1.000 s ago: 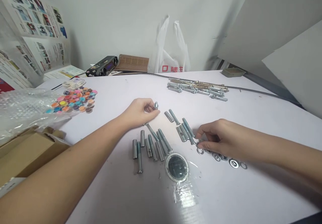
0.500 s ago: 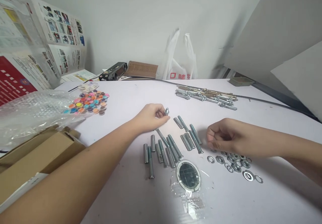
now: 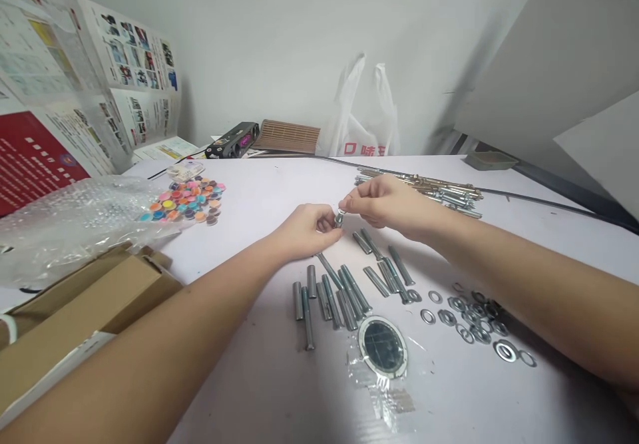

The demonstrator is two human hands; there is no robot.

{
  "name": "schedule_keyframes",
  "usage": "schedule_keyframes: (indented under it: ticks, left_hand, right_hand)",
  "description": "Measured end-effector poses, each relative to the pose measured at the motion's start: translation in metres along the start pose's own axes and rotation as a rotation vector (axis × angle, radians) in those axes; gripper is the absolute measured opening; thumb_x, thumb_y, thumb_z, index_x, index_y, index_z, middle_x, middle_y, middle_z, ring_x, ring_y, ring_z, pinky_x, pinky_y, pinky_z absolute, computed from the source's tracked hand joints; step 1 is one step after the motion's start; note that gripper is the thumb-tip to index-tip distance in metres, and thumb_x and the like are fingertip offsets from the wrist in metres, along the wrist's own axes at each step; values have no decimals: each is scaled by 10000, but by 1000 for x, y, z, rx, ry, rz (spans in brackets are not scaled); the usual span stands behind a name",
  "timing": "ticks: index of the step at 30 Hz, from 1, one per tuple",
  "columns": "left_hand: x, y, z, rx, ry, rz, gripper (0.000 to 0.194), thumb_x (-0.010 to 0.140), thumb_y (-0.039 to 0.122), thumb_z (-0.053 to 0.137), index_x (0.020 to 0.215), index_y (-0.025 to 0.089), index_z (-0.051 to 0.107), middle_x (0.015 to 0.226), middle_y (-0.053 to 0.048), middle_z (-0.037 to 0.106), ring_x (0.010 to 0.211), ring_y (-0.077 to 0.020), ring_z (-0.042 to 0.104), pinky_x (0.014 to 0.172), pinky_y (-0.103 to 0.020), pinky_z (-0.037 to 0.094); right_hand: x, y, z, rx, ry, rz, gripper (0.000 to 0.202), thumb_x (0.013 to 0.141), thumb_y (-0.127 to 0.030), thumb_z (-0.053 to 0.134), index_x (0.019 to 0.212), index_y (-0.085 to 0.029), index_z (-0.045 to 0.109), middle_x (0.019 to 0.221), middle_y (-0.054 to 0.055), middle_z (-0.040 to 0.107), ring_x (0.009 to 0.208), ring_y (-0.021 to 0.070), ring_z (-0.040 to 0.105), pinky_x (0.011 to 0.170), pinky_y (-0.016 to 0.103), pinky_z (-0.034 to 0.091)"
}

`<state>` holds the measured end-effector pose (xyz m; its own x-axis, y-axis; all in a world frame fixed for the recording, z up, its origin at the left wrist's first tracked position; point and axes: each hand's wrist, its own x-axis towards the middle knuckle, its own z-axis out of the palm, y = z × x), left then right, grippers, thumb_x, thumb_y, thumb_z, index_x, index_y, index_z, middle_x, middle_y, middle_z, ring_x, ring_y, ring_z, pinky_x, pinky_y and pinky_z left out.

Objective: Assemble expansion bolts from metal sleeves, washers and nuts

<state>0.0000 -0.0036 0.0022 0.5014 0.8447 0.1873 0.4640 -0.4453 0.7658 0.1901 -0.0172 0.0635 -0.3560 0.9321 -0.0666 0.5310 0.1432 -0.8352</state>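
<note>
My left hand (image 3: 310,232) is closed around an expansion bolt (image 3: 339,220), with only its end showing above the fingers. Right at that end, my right hand (image 3: 385,204) pinches a small metal ring that looks like a washer (image 3: 342,212). Just below the hands lie loose bolts (image 3: 353,287) and metal sleeves (image 3: 311,281) in rough rows. A scatter of nuts and washers (image 3: 480,334) is spread under my right forearm. Behind my right hand, partly hidden by it, is a pile of assembled expansion bolts (image 3: 452,199).
A round dark disc (image 3: 383,347) in clear film lies near the front. To the left are colourful small discs (image 3: 192,198), bubble wrap (image 3: 74,211) and a cardboard box (image 3: 94,324). At the back stand a white plastic bag (image 3: 359,118) and a black device (image 3: 233,140).
My right hand has moved from the nuts and washers up and left to the bolt in my left hand, bringing a small ring. My left hand keeps its hold; the view has shifted slightly.
</note>
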Motion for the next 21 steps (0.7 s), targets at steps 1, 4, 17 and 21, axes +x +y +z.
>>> schedule_keyframes:
  ticks: [1,4,17,21]
  left_hand:
    - [0,0,0,-4,-7,18,146,768,304,627,758,158,623,697,-11,619,645,-144,563,618,-288,434]
    - [1,-2,1,-17,-16,49,141,774,281,614,820,151,647,727,-15,627,658,-141,564,638,-290,442]
    - [1,-2,1,10,1,13,163,754,308,653,724,158,597,687,-10,606,638,-133,546,607,-272,425]
    - [1,0,-1,13,-8,-44,183,753,333,663,744,162,600,718,-16,619,662,-139,559,616,-271,433]
  right_hand:
    - [4,2,4,9,-18,-17,299,798,-428,660,669,-169,583,512,-51,357,472,78,259,451,271,194]
    - [9,9,9,15,-32,-23,263,817,-420,635,759,-163,645,517,-51,367,472,80,265,452,266,196]
    - [-2,-2,-6,-133,19,64,399,819,-556,621,917,-174,681,541,-27,408,455,87,306,430,261,230]
    - [-39,-17,-49,-300,267,140,507,805,-682,562,964,-215,678,569,3,469,432,94,320,400,269,232]
